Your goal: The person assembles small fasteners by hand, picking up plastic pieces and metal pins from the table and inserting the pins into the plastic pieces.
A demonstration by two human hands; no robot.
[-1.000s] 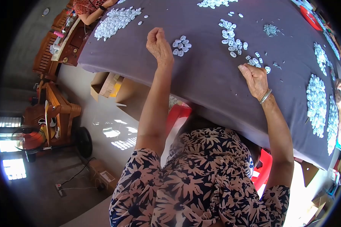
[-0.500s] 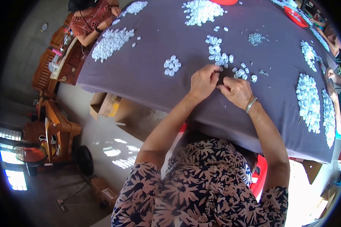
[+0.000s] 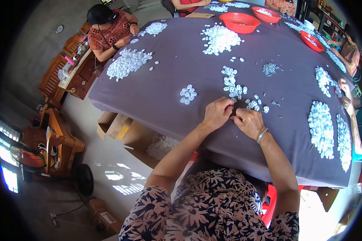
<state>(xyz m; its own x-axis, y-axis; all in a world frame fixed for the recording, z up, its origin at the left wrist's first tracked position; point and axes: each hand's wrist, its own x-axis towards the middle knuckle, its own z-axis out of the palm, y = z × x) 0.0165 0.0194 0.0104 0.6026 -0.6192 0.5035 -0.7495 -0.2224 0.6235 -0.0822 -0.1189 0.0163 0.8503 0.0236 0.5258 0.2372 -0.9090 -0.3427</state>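
Observation:
My left hand (image 3: 218,114) and my right hand (image 3: 249,123) are close together above the near part of the table, both with curled, pinching fingers. What they pinch is too small or hidden to make out. Just beyond the fingers lies a loose string of small white oval pieces with holes (image 3: 230,82). A few more white pieces (image 3: 253,105) lie beyond my right hand. Left of my hands is a little cluster of similar pieces (image 3: 188,94). A small heap of thin grey pins (image 3: 270,69) lies farther off to the right.
A dark cloth covers the table (image 3: 161,92). White heaps (image 3: 221,39) lie about it, with red baskets (image 3: 240,23) at the far side. Co-workers sit around, one in a black cap (image 3: 102,14) at the left. An open cardboard box (image 3: 138,146) stands under the near edge.
The view has tilted up, so the far side of the table, its baskets and more people now show. My hands stay together in nearly the same closed pose.

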